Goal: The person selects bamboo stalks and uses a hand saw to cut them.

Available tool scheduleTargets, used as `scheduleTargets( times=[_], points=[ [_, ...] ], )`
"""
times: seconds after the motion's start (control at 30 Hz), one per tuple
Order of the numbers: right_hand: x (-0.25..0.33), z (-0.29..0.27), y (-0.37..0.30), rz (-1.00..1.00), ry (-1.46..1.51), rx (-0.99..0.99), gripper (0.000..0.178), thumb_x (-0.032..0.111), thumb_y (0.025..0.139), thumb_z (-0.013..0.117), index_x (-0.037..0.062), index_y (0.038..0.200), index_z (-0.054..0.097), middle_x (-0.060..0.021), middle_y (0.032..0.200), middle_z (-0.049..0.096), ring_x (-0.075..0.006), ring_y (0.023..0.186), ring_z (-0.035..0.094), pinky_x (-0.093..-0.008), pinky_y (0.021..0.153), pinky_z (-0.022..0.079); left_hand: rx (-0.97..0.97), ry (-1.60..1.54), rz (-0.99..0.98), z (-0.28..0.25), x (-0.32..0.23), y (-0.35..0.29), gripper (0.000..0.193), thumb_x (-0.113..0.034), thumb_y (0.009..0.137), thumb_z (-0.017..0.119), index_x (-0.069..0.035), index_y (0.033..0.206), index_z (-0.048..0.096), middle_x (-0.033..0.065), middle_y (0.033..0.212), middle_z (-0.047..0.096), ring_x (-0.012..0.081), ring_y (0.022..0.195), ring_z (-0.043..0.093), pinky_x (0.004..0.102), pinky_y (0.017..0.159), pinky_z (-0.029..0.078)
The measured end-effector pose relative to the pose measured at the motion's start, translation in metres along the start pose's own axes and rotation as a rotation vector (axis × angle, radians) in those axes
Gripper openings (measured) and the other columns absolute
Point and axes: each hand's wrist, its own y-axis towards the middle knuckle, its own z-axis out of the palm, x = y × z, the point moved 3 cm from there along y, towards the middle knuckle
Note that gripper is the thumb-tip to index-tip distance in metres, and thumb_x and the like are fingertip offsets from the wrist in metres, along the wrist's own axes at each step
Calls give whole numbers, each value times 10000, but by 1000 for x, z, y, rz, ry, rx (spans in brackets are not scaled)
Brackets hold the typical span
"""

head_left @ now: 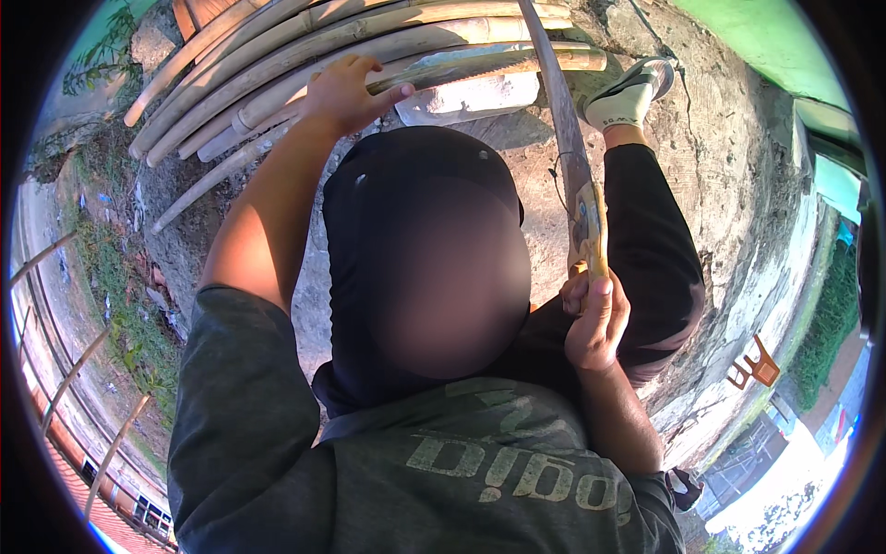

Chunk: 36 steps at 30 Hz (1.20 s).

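At the upper left, my left hand [346, 94] is over a bamboo pole [498, 65], its fingers and thumb on either side of it. Several more bamboo poles [323, 44] lie beside and beyond that one. Beneath the pole's near side is a pale block [475, 100]. My right hand [597, 319] is closed round the end of a yellowish wooden handle of a hand saw [563, 120]. The saw's long, dull blade points away and crosses the pole near its right end in this view. I cannot tell whether the blade touches the pole.
My sandalled foot [632, 97] stands on the rough ground just right of the blade, with my bent leg [651, 240] behind it. A small orange-brown chair [761, 369] is off to the right. Green walls [766, 37] rise at the upper right, and grass [120, 258] grows to the left.
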Motion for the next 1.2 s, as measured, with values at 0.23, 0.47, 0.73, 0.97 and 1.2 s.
scheduleTargets(
  times=[0.23,0.47,0.73,0.97,1.2],
  points=[
    [2,-4,-1,-33,33,-6,486,414,1052,378,30,774,488,-10,632,461,-84,562,400,-247,521,323,-73,-104,-13,13,-12,17,1071,-908,700,504,-102,1406,499,169,1365,555,350,1318,487,477,1071,407],
    [5,-5,-2,-52,39,-13,506,439,1049,381,31,765,477,-17,635,453,-84,569,396,-244,523,319,142,-92,-107,10,-15,20,1105,-919,683,505,-84,1406,500,196,1340,577,355,1266,543,464,1056,434],
    [10,5,-5,-10,60,-28,499,434,1054,384,23,793,494,8,644,437,-70,570,380,-233,518,305,174,-77,-126,4,-21,16,1088,-917,695,493,-86,1397,516,194,1318,599,337,1257,555,454,1052,439],
    [14,20,36,19,-4,-7,422,334,1071,360,52,777,472,24,641,412,-68,577,366,-243,529,310,152,-53,-99,7,-24,14,1060,-912,712,479,-96,1386,526,183,1332,584,326,1219,582,449,1016,468],
    [20,-2,5,104,54,-13,452,405,1064,332,63,798,459,-22,595,435,-91,541,391,-252,524,342,285,-26,-184,-5,-31,13,981,-926,716,449,-58,1109,683,160,1019,702,308,1038,669,448,885,523]
  ],
)
